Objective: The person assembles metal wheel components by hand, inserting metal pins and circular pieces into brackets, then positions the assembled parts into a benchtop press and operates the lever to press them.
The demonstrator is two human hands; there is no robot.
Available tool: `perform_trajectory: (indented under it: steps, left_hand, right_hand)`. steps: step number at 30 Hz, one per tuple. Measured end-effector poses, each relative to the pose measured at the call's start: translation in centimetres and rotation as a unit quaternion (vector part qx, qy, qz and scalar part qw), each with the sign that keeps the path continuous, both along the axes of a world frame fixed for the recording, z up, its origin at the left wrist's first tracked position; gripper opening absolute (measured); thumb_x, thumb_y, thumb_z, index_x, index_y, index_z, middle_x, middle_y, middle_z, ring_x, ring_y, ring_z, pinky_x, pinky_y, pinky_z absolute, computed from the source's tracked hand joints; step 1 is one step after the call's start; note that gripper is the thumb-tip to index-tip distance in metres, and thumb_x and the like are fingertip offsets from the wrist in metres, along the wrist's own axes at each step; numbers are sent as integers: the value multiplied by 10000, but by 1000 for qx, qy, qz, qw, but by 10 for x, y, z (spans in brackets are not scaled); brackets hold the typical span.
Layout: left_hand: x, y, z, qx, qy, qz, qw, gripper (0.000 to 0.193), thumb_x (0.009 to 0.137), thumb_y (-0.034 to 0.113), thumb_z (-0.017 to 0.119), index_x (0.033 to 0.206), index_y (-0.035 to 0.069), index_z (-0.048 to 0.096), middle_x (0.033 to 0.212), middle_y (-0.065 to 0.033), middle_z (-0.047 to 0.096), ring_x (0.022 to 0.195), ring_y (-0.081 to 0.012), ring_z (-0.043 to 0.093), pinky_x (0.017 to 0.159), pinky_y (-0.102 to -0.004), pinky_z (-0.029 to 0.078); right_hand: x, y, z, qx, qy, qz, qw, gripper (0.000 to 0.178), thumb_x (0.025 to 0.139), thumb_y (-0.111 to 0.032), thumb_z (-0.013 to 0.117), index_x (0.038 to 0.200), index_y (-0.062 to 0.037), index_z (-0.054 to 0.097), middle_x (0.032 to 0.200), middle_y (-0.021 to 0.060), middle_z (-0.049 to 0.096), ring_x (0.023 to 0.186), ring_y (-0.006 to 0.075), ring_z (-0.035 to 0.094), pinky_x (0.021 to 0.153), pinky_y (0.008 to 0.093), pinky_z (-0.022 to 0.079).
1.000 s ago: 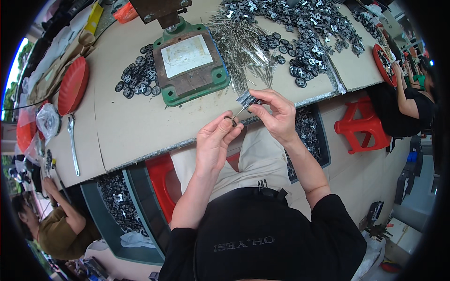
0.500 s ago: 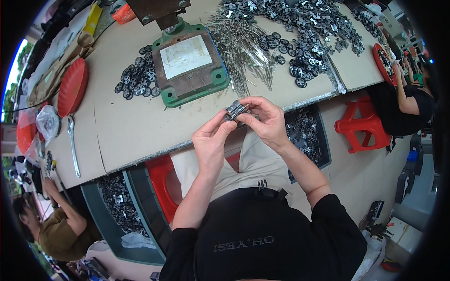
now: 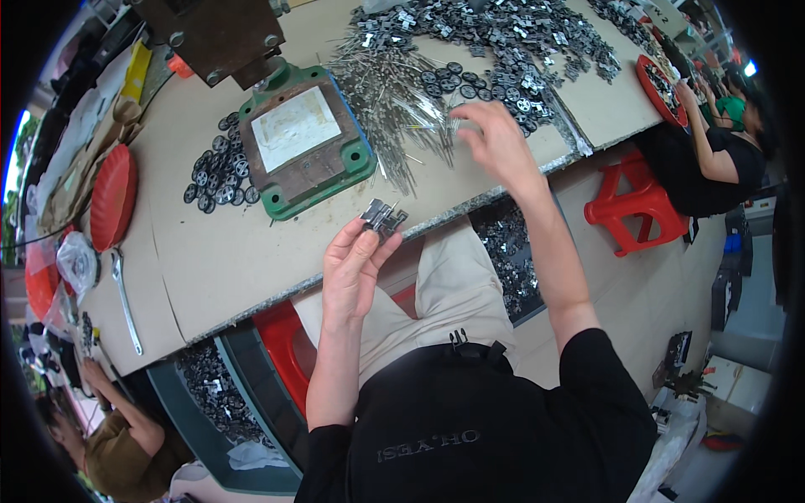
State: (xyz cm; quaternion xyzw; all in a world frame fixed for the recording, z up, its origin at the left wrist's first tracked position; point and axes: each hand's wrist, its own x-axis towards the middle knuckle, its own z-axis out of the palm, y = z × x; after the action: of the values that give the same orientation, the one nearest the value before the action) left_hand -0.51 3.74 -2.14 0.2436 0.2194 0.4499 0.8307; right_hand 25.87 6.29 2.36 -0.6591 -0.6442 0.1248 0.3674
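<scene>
My left hand (image 3: 353,272) is closed on a small grey-and-black toy chassis part (image 3: 381,217), pinched between thumb and fingers above the table's front edge. A thin pin seems to stick up from the part. My right hand (image 3: 498,144) reaches over the table, thumb and forefinger apart, with nothing visible between them. Below its fingertips lies a loose heap of thin metal pins (image 3: 394,138). Close beyond that hand are several small black wheels (image 3: 449,77) with silver spokes.
A green-based press (image 3: 302,142) stands left of the pins, another pile of wheels (image 3: 220,172) beside it. Dark chassis parts (image 3: 520,38) cover the far table. A wrench (image 3: 126,302) and a red tray (image 3: 113,199) lie at left. Crates of parts (image 3: 220,394) sit below; co-workers work at both sides.
My right hand has let go of the chassis part and moved away, up and right toward the pins. My left hand keeps the part and has shifted slightly left. The whole view has shifted.
</scene>
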Motion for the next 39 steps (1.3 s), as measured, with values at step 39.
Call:
perform_trajectory:
  steps: [39]
  left_hand:
    - [6, 1, 8, 10, 52, -12, 999, 265, 885, 43, 538, 1136, -38, 541, 1069, -142, 608, 954, -227, 611, 849, -339, 530]
  right_hand:
    - [-36, -35, 10, -119, 286, 218, 925, 352, 778, -33, 635, 1126, -18, 587, 970, 28, 571, 864, 112, 524, 756, 256, 426]
